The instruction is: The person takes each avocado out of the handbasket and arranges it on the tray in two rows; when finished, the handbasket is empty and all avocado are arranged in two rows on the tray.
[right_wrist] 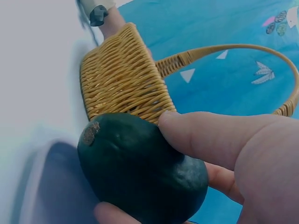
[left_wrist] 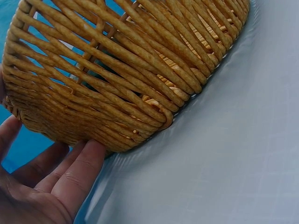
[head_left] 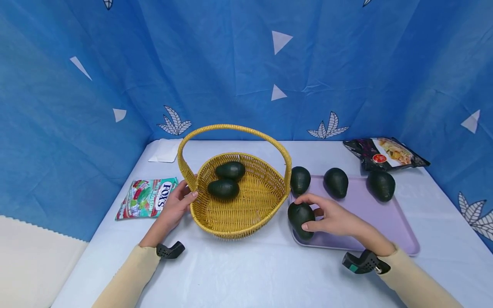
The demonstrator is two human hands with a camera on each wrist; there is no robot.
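My right hand [head_left: 334, 217] grips a dark green avocado [head_left: 301, 220] over the left edge of a lilac tray [head_left: 354, 244]. In the right wrist view, thumb and fingers are round this avocado [right_wrist: 140, 163], with the basket just beyond it. Three more avocados lie along the tray's far side, among them a middle avocado [head_left: 336, 182]. On the left, my left hand [head_left: 178, 205] holds the side of a yellow wicker basket [head_left: 246, 214] with a tall handle. Its fingers press the woven wall [left_wrist: 107, 93] from outside. Inside the basket are two avocados, one [head_left: 230, 170] behind the other [head_left: 223, 189].
A green candy bag [head_left: 146, 199] lies left of the left hand. A white paper-like sheet [head_left: 165, 150] is behind it. At the back right, a black food packet [head_left: 387, 154] lies beyond the tray. Blue cloth [head_left: 239, 64] encloses the table's back and sides.
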